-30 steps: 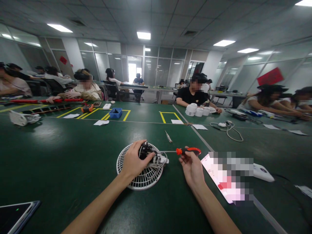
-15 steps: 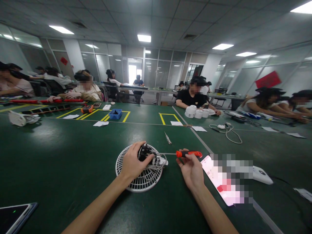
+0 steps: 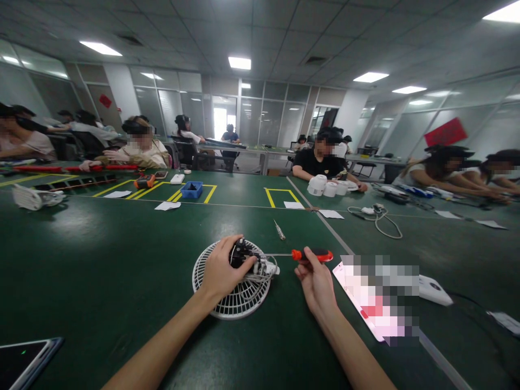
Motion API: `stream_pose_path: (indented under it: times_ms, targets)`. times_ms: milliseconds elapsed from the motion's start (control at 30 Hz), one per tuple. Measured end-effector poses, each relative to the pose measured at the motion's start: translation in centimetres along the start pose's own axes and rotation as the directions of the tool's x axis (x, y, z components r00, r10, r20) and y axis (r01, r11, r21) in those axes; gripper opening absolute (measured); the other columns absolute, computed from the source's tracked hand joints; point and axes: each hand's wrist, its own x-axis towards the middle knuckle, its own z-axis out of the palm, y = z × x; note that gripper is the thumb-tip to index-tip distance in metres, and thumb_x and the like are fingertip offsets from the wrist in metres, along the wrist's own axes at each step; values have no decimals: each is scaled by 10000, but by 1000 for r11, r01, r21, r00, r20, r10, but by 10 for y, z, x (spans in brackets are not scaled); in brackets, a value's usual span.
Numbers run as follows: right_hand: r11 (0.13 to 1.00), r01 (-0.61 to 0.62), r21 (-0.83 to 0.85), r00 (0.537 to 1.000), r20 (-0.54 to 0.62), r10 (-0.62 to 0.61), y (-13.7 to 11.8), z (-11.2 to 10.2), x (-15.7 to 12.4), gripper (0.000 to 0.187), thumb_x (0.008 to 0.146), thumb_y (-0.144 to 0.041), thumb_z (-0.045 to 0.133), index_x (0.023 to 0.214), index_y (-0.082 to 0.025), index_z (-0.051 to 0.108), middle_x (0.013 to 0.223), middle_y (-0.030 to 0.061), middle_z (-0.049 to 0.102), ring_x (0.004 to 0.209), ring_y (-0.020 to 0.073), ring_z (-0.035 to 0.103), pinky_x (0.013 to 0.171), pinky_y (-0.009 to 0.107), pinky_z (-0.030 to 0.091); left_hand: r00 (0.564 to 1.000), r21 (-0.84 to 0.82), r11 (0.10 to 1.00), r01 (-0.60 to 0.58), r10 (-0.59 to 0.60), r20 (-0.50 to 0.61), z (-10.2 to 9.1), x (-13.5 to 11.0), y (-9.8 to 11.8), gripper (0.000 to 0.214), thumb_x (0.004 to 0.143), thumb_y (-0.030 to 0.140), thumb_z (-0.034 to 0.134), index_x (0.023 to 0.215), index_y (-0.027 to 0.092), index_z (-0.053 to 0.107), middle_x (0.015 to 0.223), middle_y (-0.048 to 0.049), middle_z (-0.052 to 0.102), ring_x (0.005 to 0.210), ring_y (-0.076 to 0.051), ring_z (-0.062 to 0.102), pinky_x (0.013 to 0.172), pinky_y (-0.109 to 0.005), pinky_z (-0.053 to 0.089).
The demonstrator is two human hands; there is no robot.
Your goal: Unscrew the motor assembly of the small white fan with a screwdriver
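A round white fan grille (image 3: 239, 306) lies on the green table, with a black fan motor (image 3: 239, 253) and white wired parts (image 3: 266, 267) on top of it. My left hand (image 3: 223, 271) is closed around the motor, thumb towards the white parts. In my right hand (image 3: 317, 279) is a screwdriver (image 3: 312, 254) with a red and black handle, gripped between thumb and fingers. Its shaft runs level to the left and reaches the motor; the tip is hidden among the parts. A second, small screwdriver (image 3: 279, 230) lies beyond the grille.
Right of my right hand lies a lit phone (image 3: 365, 303), partly blurred, near a white device (image 3: 434, 290). Another phone (image 3: 28, 360) is at the lower left. Further back are a blue bin (image 3: 192, 189), paper slips and white round parts (image 3: 317, 185). Several people sit around the tables.
The fingers of my right hand have shifted on the screwdriver handle, the index finger now lying over its top. My left hand and the fan have stayed in place.
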Motion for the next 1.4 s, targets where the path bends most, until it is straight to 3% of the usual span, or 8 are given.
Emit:
stream_pose_path:
  times_ms: [200, 367, 467, 633, 833, 1033, 1233, 1400]
  targets:
    - [999, 34, 42, 999, -26, -33, -4, 4, -5, 438, 486, -349, 931, 799, -204, 661, 725, -20, 700, 631, 140, 622, 552, 247, 506, 1000, 11, 1000, 14, -14, 9, 0, 0, 0, 475, 849, 436, 738, 1258, 246, 589, 1244, -80, 679, 1161, -283, 652, 1027, -480, 531]
    - [994, 106, -4, 994, -35, -106, -3, 2, -3, 447, 497, -285, 967, 702, -201, 579, 534, -109, 497, 423, 47, 356, 388, 190, 328, 1000, 12, 1000, 13, -13, 12, -1, 1, 1, 474, 853, 437, 737, 1258, 241, 587, 1244, -76, 680, 1152, -276, 653, 1024, -480, 534]
    - [998, 70, 0, 998, -7, -70, -2, 1, -2, 490, 512, -309, 979, 694, -206, 536, 529, -117, 471, 406, 31, 257, 348, 185, 247, 1000, 16, 1000, 11, -11, 14, -1, 0, 1, 472, 861, 447, 727, 1262, 243, 585, 1238, -75, 679, 1145, -272, 654, 1017, -476, 537]
    - [1000, -7, 18, 1000, -8, 7, -1, 1, -1, 572, 490, -373, 997, 662, -213, 475, 523, -113, 463, 406, 20, 232, 336, 174, 227, 1000, 18, 1000, 14, -14, 23, -1, 0, 1, 484, 856, 442, 735, 1270, 245, 580, 1252, -74, 673, 1156, -272, 646, 1029, -482, 528]
    - [1000, -2, 15, 999, -49, 3, -2, 3, -3, 626, 452, -430, 1007, 639, -210, 452, 491, -127, 406, 411, 16, 246, 349, 159, 250, 1000, 12, 1000, 2, -2, 7, 0, 0, 0, 473, 851, 426, 741, 1259, 241, 589, 1236, -75, 683, 1154, -271, 653, 1029, -478, 531]
    - [998, -31, 48, 999, -33, 32, -3, 4, -3, 573, 475, -421, 990, 662, -210, 491, 521, -106, 468, 428, 36, 327, 379, 171, 322, 1000, 7, 1000, 10, -10, 6, -1, 0, 1, 477, 847, 428, 738, 1260, 239, 591, 1241, -81, 683, 1152, -274, 653, 1019, -481, 534]
    - [988, -55, 146, 998, -3, 57, -8, 2, -4, 467, 469, -325, 889, 845, -199, 642, 736, -23, 688, 648, 135, 619, 538, 242, 523, 1000, -10, 1000, 13, -13, 18, -3, 1, 2, 446, 869, 410, 695, 1261, 225, 593, 1238, -87, 676, 1144, -275, 645, 1026, -474, 522]
    - [993, -30, 110, 999, -33, 34, -6, 1, -2, 425, 473, -255, 841, 852, -196, 659, 713, -23, 695, 657, 137, 632, 551, 233, 522, 999, -36, 999, 30, -30, 17, -3, 1, 2, 347, 910, 331, 605, 1239, 222, 612, 1218, -78, 682, 1122, -261, 653, 1017, -455, 522]
